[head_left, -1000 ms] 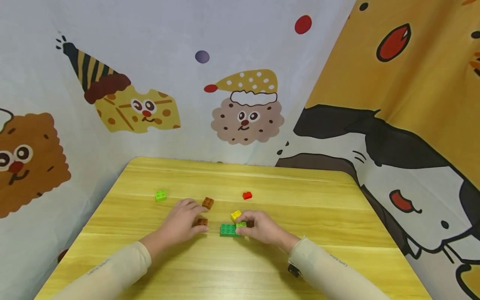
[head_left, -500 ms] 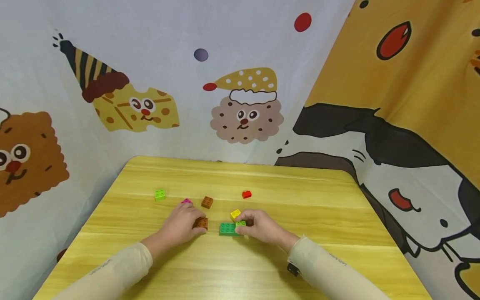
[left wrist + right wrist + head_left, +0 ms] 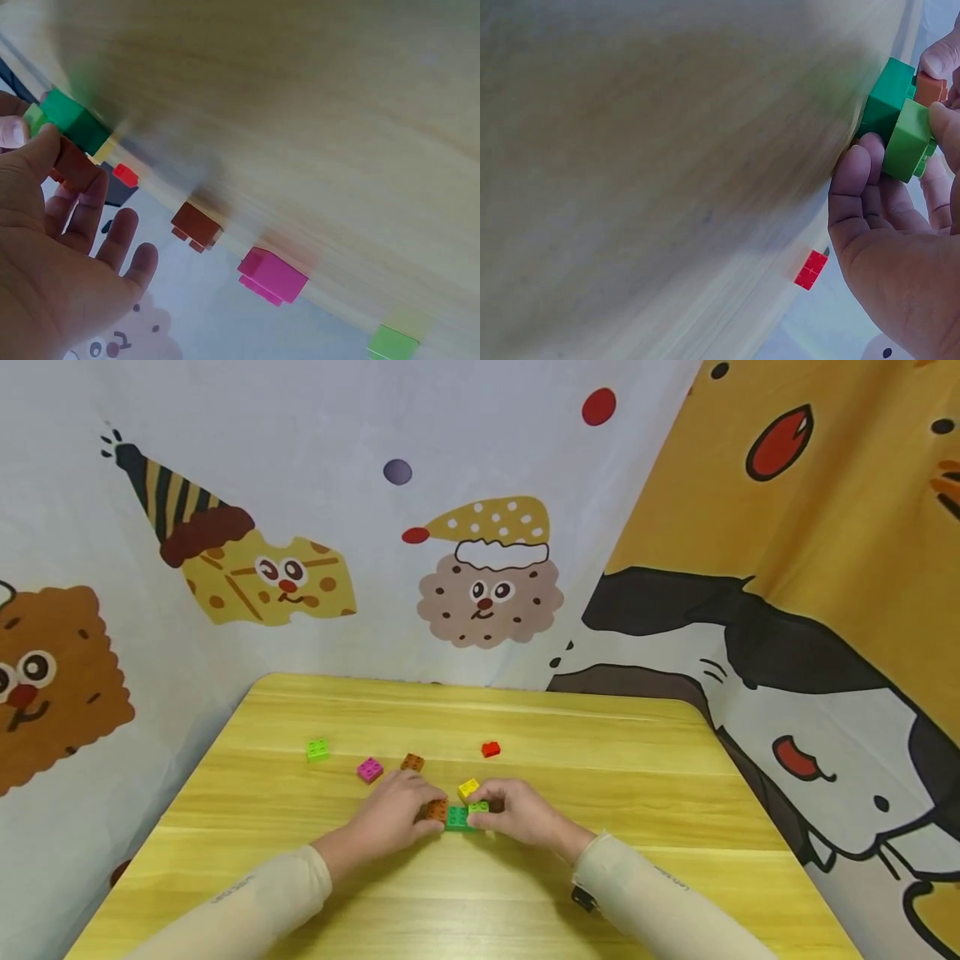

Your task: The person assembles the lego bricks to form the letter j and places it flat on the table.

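My left hand (image 3: 393,814) pinches a brown toy brick (image 3: 437,811) between thumb and fingers, at the left end of a longer green brick (image 3: 457,818). In the left wrist view the brown brick (image 3: 75,165) is against the studded side of the green one (image 3: 73,120); whether it is pressed fully down I cannot tell. At the other end of the green brick, my right hand (image 3: 525,814) grips a light green brick (image 3: 909,141). That brick sits on the green brick's right end, its studs partly covered by the thumb.
Just behind the green brick lies a yellow brick (image 3: 468,788). Farther back on the wooden table (image 3: 615,752) are a red brick (image 3: 491,749), a second brown brick (image 3: 412,762), a magenta brick (image 3: 370,769) and another light green brick (image 3: 317,750). A patterned cloth hangs behind the table.
My left hand has closed on the near brown brick and carried it right to the green brick. The magenta brick, hidden earlier, is now uncovered. My right hand stays nearly still.
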The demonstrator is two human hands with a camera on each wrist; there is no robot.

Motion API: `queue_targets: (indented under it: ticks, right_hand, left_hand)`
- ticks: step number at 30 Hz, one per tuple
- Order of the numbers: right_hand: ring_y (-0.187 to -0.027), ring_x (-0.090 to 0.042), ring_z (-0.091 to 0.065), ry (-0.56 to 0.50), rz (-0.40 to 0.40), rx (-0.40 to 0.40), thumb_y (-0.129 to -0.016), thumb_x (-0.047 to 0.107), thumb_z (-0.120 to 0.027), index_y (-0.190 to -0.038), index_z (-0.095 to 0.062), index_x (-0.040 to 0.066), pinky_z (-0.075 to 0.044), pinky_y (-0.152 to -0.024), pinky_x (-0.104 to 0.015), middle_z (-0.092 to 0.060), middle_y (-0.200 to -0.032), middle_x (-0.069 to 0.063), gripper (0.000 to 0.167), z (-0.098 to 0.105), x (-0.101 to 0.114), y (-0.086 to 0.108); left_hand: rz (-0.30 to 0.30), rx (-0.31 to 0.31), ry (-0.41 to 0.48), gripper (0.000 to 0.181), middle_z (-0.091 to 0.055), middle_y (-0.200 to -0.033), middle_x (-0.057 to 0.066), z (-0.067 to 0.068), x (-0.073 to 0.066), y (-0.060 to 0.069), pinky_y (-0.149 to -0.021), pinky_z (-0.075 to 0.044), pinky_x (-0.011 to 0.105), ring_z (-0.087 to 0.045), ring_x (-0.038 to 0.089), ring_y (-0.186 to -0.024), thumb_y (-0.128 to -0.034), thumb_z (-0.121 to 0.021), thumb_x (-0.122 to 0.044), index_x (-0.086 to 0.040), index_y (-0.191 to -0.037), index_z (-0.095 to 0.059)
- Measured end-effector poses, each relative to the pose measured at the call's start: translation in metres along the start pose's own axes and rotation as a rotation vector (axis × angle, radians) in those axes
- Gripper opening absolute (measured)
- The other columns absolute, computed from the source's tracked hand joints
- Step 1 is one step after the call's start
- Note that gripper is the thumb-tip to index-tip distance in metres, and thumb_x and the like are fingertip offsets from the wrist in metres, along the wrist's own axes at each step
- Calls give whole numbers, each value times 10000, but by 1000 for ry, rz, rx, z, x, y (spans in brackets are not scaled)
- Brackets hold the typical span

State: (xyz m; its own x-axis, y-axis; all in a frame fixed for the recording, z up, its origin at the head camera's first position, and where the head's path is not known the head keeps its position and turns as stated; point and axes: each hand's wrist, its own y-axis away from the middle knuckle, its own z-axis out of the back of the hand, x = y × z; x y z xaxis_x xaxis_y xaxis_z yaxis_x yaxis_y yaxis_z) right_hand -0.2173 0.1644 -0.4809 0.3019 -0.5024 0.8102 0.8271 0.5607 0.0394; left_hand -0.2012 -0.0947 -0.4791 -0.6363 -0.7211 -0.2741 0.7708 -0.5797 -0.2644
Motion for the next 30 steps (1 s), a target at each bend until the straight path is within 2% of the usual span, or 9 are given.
queue_targets:
  ticks: [3, 7, 18, 30]
  right_hand:
    - [-675, -73, -515, -5, -2, 4, -896, 293, -752, -1123, -707, 184, -468, -562, -220, -678, -939, 23, 255, -1, -1, -1]
    - [-670, -70, -515, -8, 4, 4, -897, 286, -752, -1112, -707, 182, -469, -557, -218, -676, -935, 22, 244, -1, -2, -1]
    - [-663, -78, -540, -11, -16, 6, -891, 275, -757, -1117, -710, 178, -473, -554, -219, -688, -932, 24, 250, 1, 0, -1]
    - [-690, -97, -556, -22, -18, 23, -901, 314, -740, -1154, -697, 185, -492, -575, -243, -692, -968, 42, 287, 0, 1, -1]
  left_hand:
    - [-7, 3, -16, 413, -704, -1091, -18, -1, 0, -1, -948, -425, 415, -566, 171, -1024, -838, -786, -424, -159, -1150, -728]
    - [4, 39, -29, 419, -699, -1119, -4, 0, -2, -4, -966, -418, 430, -571, 194, -1057, -851, -770, -432, -150, -1158, -729]
    - [20, 94, -65, 398, -701, -1082, -6, -3, -4, -10, -944, -418, 428, -574, 206, -1033, -841, -771, -445, -157, -1114, -730]
    - [33, 113, -77, 416, -704, -1038, -22, -7, -2, -11, -923, -410, 418, -566, 195, -1004, -819, -782, -474, -161, -1088, -730]
